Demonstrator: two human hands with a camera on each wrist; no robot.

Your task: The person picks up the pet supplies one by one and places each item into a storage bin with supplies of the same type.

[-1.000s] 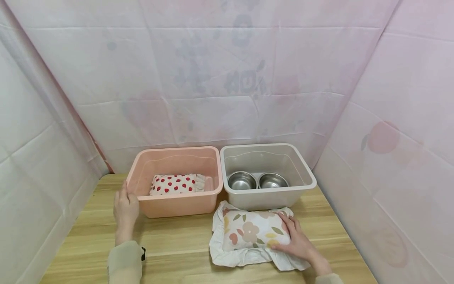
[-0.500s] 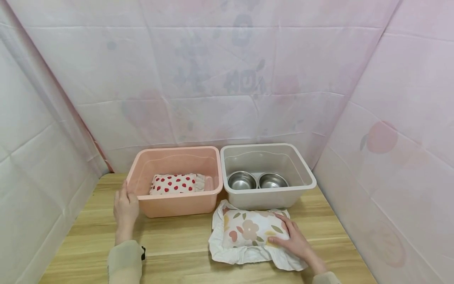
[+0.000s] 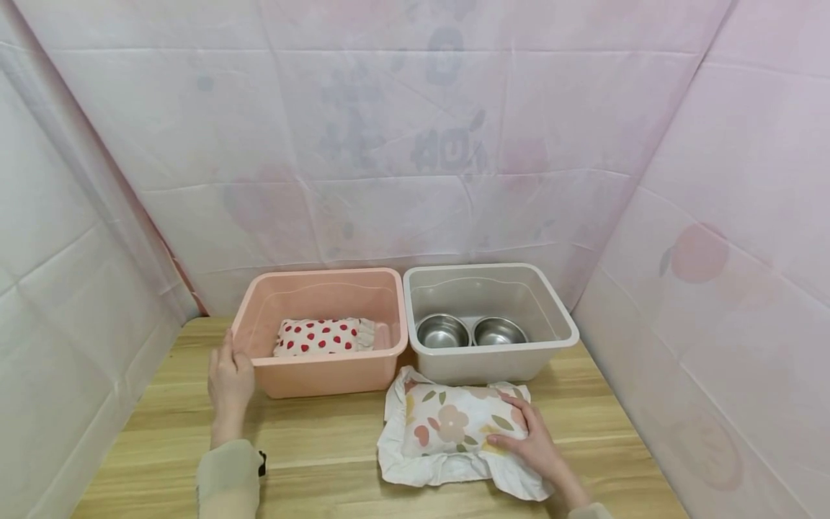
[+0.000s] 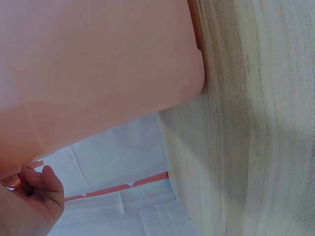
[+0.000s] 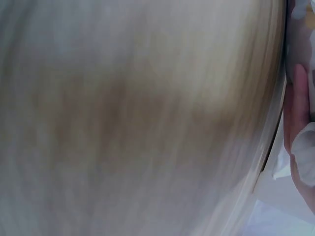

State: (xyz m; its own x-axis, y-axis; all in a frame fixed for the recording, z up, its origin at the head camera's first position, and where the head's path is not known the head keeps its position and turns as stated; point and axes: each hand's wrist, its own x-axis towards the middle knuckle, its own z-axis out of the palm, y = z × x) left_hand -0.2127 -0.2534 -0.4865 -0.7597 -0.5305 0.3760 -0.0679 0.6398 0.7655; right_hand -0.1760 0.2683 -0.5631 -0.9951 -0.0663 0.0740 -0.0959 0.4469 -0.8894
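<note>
My left hand (image 3: 230,382) holds the left front corner of a pink plastic bin (image 3: 327,378); in the left wrist view its fingers (image 4: 43,184) curl at the rim. Inside that bin lies a small cushion with red strawberries (image 3: 316,337). A floral cushion with a white ruffled edge (image 3: 457,429) is in front of the bins, and my right hand (image 3: 534,447) grips its right end, thumb on the near side and fingers over the top. The right wrist view catches only part of this hand (image 5: 299,108) at its right edge, against the cushion.
A light grey bin (image 3: 483,366) stands against the pink one on the right. Two steel bowls (image 3: 443,331) sit in it side by side. Printed cloth walls (image 3: 402,216) close off the back and both sides of the wooden table (image 3: 311,468).
The floral cushion has shifted slightly left with my right hand on it. My left hand, both bins and the bowls have stayed in place.
</note>
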